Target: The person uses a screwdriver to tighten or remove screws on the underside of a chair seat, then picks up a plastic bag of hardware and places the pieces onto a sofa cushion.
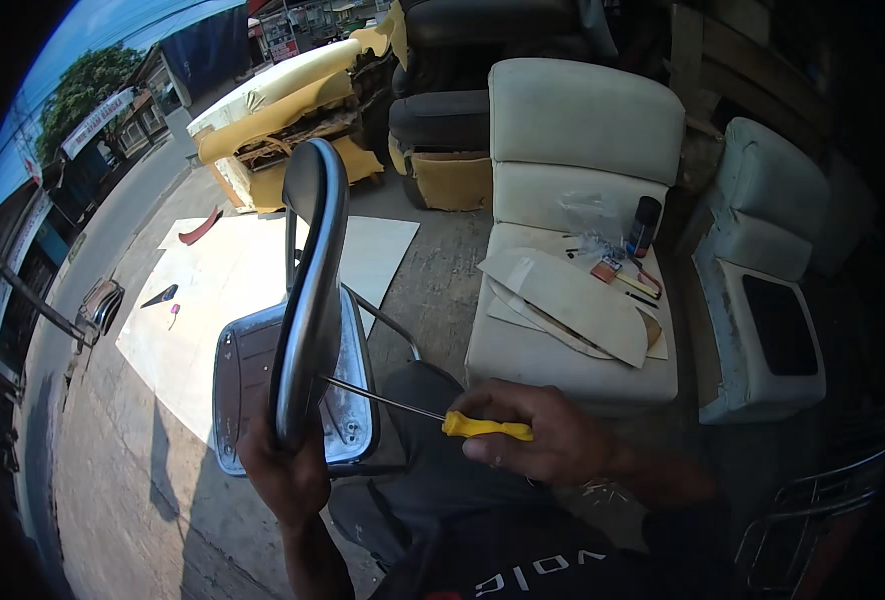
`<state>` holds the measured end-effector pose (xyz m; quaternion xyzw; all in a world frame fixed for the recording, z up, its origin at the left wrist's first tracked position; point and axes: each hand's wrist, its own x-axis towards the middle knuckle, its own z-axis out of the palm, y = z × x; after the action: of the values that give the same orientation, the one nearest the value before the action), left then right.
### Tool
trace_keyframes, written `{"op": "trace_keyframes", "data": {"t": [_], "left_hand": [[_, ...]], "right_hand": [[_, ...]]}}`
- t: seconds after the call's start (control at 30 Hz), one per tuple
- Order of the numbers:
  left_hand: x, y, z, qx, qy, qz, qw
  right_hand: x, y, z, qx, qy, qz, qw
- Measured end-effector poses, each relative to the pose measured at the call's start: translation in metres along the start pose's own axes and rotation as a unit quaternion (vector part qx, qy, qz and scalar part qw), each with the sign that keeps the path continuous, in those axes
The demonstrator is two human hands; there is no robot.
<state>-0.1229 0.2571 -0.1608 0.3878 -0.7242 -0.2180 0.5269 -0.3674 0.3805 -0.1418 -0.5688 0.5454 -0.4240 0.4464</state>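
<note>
The chair back (317,285) stands upright and edge-on, left of centre in the frame; the left hand (287,475) grips its lower end. At lower centre, the right hand (547,430) is closed around a yellow-handled screwdriver (487,428), its shaft running to the back's right-hand face; what the tip meets is hidden. Ideally, keep the shaft in line with the fastening, brace the back firmly, and press while turning to avoid slipping.

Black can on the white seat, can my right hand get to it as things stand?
Probably not yet: your right hand holds the screwdriver, and the can stands toward the back of the seat, beyond the pale panels.
</note>
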Motion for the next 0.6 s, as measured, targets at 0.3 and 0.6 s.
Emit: {"op": "trace_keyframes", "data": {"t": [0.3, 0.6], "left_hand": [[-0.005, 0.0, -0.002, 0.024, -0.031, -0.022, 0.999], [-0.006, 0.0, -0.002, 0.021, -0.021, -0.034, 0.999]], "right_hand": [[-0.004, 0.016, 0.006, -0.136, 0.063, -0.123, 0.981], [-0.009, 0.023, 0.009, -0.505, 0.229, -0.348, 0.755]]}}
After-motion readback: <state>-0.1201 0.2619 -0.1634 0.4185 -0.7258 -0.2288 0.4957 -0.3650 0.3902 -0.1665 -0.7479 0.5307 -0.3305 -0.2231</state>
